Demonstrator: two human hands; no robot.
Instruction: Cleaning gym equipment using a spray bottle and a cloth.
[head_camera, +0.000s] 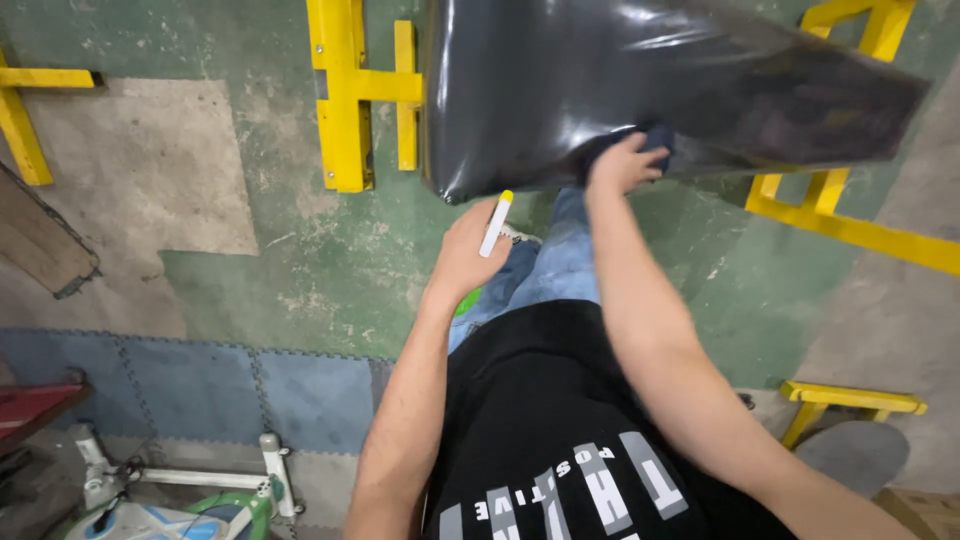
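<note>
- My right hand (625, 165) was up on the black padded bench (640, 80), fingers (648, 172) curled shut over a dark blue cloth (655, 135) pressed flat to the near edge.
- Left hand (465, 255) hung lower and nearer me, closed around a white bottle with a yellow cap (496, 223).
- Bottle's long axis tipped up toward the pad, just short of it.
- So the cloth hand was the one touching.

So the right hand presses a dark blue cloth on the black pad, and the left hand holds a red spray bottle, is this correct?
Not quite. The head view shows the left hand holding a white bottle with a yellow tip, not red. The right hand does press the dark blue cloth on the black pad.
</note>
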